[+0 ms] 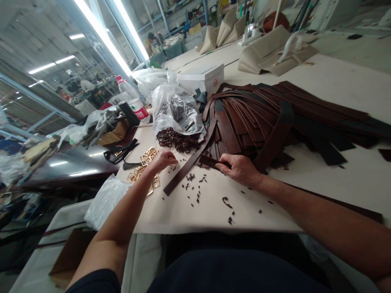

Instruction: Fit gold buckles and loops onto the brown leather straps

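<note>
My left hand (165, 160) is closed just right of a pile of gold rectangular buckles (148, 156). A thin small piece shows under its fingertips, too small to make out. My right hand (240, 169) is wrapped round a dark brown leather strap (210, 161), whose end points left above the table. Under that end runs another brown strap (183, 173), lying slantwise on the table. Behind both hands lies a heap of small brown leather loops (177, 140). A large fanned stack of brown leather straps (244, 122) spreads behind my right hand.
Small dark scraps (198, 189) are scattered over the pale tabletop (195, 217). Beyond are a clear plastic bag (171, 106), a water bottle (134, 101) and a white box (201, 79). Beige leather pieces (269, 53) lie at the back. A cardboard box (70, 252) sits low left.
</note>
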A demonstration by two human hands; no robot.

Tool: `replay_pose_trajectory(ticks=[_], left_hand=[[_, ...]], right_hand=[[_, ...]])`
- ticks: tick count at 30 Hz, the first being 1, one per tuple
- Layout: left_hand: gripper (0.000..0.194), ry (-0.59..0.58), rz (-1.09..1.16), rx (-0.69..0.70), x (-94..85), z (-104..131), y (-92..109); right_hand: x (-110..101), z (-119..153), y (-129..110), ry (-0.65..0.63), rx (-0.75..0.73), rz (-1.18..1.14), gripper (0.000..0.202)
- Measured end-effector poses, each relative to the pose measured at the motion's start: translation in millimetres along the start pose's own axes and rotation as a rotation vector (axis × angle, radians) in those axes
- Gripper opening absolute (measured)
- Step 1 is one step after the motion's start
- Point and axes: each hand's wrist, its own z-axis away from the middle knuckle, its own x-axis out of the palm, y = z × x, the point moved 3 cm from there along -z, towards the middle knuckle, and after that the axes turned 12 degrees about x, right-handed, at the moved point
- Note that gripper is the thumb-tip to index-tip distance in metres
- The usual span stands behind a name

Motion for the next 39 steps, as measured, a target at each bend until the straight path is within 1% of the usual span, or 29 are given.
replay_pose_trajectory(ticks=[2, 4, 6, 9, 12, 15, 19, 23, 25, 28, 30, 32, 35, 37, 39], left_hand=[[0.032, 0.07, 0.161, 0.011, 2.2, 8.5, 18.5], [0.037, 0.172, 0.382, 0.046, 6.6, 19.1, 42.2], [0.038, 0.251, 0.552, 0.104, 14.2, 30.1, 68.0], [0.033, 0.3, 0.726, 0.171, 29.9, 42.6, 101.4], [0.031, 0.309, 0.876, 0.174, 45.9, 44.5, 120.2], [0.033, 0.332, 0.986, 0.135, 58.4, 35.7, 124.1], [0.037, 0.352, 1.079, 0.084, 72.6, 19.3, 117.9], [0.039, 0.274, 1.147, 0.015, 86.7, 9.8, 111.5], [0.04, 0.246, 1.162, -0.001, 90.3, 8.0, 110.0], [0.039, 0.255, 1.178, 0.007, 91.8, 6.3, 110.3], [0.04, 0.276, 1.173, 0.008, 93.3, 5.5, 112.0], [0.043, 0.283, 1.166, 0.02, 96.1, 5.2, 114.9], [0.046, 0.28, 1.176, 0.089, 100.4, 6.3, 120.1], [0.043, 0.282, 1.191, 0.123, 102.4, 7.8, 122.4], [0.038, 0.272, 1.236, 0.125, 103.8, 9.3, 123.7]], right_hand=[[0.3, 0.7, -0.6, 0.01, -0.008, -0.01, 0.017], [0.9, 0.9, -0.4, 0.027, -0.011, -0.009, 0.013], [1.6, 0.7, 0.2, 0.042, -0.006, -0.002, 0.011], [1.8, 0.3, 0.8, 0.051, 0.012, 0.007, 0.01], [0.9, 1.1, -1.0, 0.047, -0.001, -0.001, 0.009], [0.1, 2.5, -3.2, 0.051, -0.032, -0.033, 0.008], [0.7, 2.9, -3.4, 0.06, -0.061, -0.052, 0.006], [1.9, 1.7, -1.9, 0.05, -0.058, -0.049, 0.007], [3.1, 1.7, -1.7, 0.039, -0.058, -0.023, 0.006], [5.7, 2.3, -2.2, 0.017, -0.061, 0.015, 0.006], [6.2, 2.5, -2.2, 0.025, -0.043, 0.01, 0.005], [5.0, 1.9, -1.6, 0.053, 0.001, -0.017, 0.004], [2.2, 0.2, -0.6, 0.082, 0.069, -0.068, 0.003], [0.8, -0.8, -0.4, 0.086, 0.094, -0.09, 0.003], [0.2, -1.3, -0.5, 0.088, 0.104, -0.093, 0.002]])
